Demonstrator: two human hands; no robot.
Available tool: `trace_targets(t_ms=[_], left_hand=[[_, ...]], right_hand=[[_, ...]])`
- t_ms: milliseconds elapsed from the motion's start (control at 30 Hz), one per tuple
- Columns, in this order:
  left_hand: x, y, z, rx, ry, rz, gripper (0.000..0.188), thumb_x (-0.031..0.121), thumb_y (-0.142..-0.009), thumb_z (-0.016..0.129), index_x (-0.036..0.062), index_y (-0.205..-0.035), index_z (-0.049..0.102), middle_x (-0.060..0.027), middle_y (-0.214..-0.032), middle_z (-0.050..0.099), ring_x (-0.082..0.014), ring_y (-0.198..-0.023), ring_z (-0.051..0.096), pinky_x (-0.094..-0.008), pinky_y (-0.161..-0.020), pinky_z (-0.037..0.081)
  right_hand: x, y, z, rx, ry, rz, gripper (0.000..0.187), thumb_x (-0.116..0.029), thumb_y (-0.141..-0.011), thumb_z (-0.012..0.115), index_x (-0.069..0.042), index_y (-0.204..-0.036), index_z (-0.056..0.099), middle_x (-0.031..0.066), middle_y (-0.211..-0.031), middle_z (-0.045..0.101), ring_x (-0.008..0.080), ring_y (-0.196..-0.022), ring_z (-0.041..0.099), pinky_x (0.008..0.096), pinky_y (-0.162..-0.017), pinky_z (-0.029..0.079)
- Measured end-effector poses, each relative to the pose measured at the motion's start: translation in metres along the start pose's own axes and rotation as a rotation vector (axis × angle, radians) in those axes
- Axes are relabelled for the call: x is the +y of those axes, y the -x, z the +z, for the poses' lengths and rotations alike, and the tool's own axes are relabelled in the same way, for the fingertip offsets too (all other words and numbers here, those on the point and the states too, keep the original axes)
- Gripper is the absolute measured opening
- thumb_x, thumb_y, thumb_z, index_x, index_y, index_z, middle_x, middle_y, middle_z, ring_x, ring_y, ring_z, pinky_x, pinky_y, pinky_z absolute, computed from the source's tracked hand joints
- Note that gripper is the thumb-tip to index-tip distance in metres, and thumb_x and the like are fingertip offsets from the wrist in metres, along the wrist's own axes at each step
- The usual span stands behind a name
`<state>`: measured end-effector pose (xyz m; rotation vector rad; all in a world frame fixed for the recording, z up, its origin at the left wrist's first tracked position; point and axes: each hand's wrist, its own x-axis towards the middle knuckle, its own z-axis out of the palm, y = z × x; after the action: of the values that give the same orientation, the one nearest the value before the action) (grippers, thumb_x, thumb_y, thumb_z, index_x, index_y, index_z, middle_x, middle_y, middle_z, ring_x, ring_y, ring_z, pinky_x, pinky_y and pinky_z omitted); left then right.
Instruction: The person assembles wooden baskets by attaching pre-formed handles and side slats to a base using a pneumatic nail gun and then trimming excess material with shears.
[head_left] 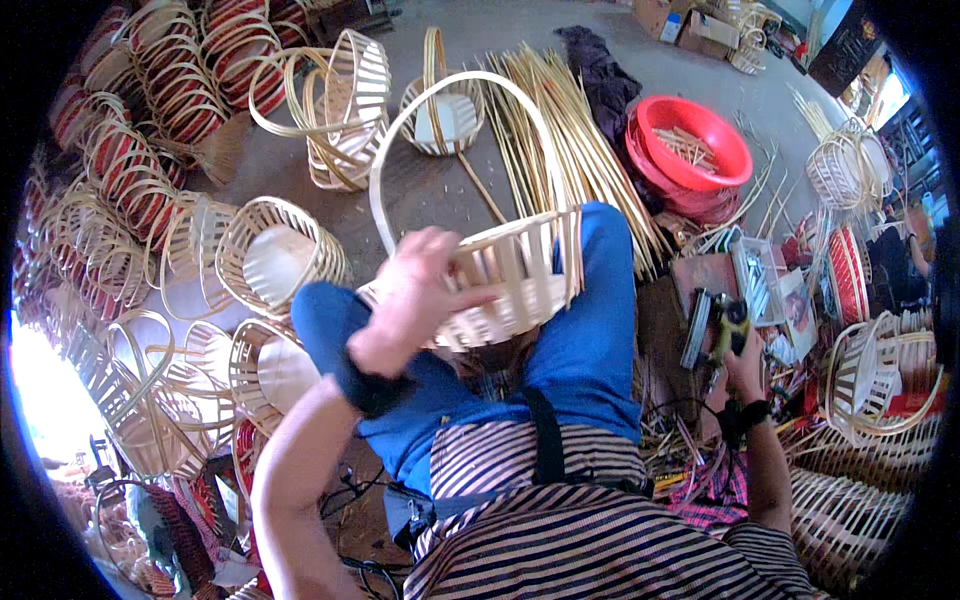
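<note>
A pale woven basket point(520, 295) with a tall hooped handle point(467, 78) rests tilted across my blue-trousered knees. Slightly blurred, my left hand point(410, 295) grips its near left side, where the handle meets the rim, with the thumb stretched along the slats. Off to the right, well apart from the basket, my right hand point(743, 368) is wrapped round the grip of a staple gun point(722, 325), beside a low stand. Part of the right hand's fingers is hidden behind the tool.
Several pale baskets point(280, 255) stand on the left, with red-and-natural stacks point(165, 85) behind. Ahead lie a bundle of thin sticks point(570, 150) and a red basin point(690, 112) of short wooden pieces. A clear tray point(757, 275) of staple strips sits near the staple gun.
</note>
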<state>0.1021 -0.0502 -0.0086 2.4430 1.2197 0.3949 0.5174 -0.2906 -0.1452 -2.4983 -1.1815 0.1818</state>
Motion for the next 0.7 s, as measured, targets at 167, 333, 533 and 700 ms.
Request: trace_targets(t_ms=[167, 333, 533, 700], left_hand=[[0.058, -0.029, 0.087, 0.197, -0.556, 0.138, 0.016, 0.011, -0.07, 0.05, 0.0021, -0.083, 0.048, -0.0105, -0.083, 0.048, -0.0211, -0.079, 0.051, -0.0294, -0.063, 0.047], [0.05, -0.041, 0.118, 0.181, -0.289, 0.126, 0.018, 0.008, -0.07, 0.046, 0.0, -0.087, 0.049, -0.0112, -0.084, 0.047, -0.0221, -0.079, 0.049, -0.0296, -0.055, 0.049], [0.047, -0.042, 0.099, 0.062, -0.331, 0.083, 0.02, 0.007, -0.072, 0.045, 0.001, -0.091, 0.045, -0.0127, -0.092, 0.047, -0.0246, -0.084, 0.05, -0.0287, -0.063, 0.048], [0.003, -0.033, 0.015, 0.014, -0.043, 0.249, 0.03, 0.004, -0.07, 0.048, 0.0047, -0.1, 0.047, -0.0081, -0.088, 0.049, -0.0188, -0.079, 0.051, -0.0285, -0.063, 0.045]], right_hand=[[0.083, 0.005, 0.034, 0.073, 0.254, 0.26, 0.055, -0.013, -0.067, 0.057, 0.001, -0.115, 0.034, 0.0214, -0.108, 0.041, 0.0338, -0.1, 0.038, 0.0371, -0.086, 0.032], [0.112, 0.02, 0.056, 0.036, 0.365, 0.425, 0.05, -0.012, -0.066, 0.056, 0.001, -0.111, 0.037, 0.0214, -0.105, 0.043, 0.0342, -0.097, 0.04, 0.0378, -0.084, 0.033], [0.111, 0.026, 0.067, 0.001, 0.371, 0.484, 0.045, -0.011, -0.065, 0.056, 0.0, -0.106, 0.041, 0.0213, -0.1, 0.045, 0.0346, -0.094, 0.042, 0.0387, -0.082, 0.034], [0.07, 0.007, 0.037, 0.122, 0.288, 0.352, 0.041, -0.01, -0.065, 0.056, 0.0, -0.102, 0.044, 0.0212, -0.097, 0.047, 0.035, -0.092, 0.044, 0.0395, -0.079, 0.036]])
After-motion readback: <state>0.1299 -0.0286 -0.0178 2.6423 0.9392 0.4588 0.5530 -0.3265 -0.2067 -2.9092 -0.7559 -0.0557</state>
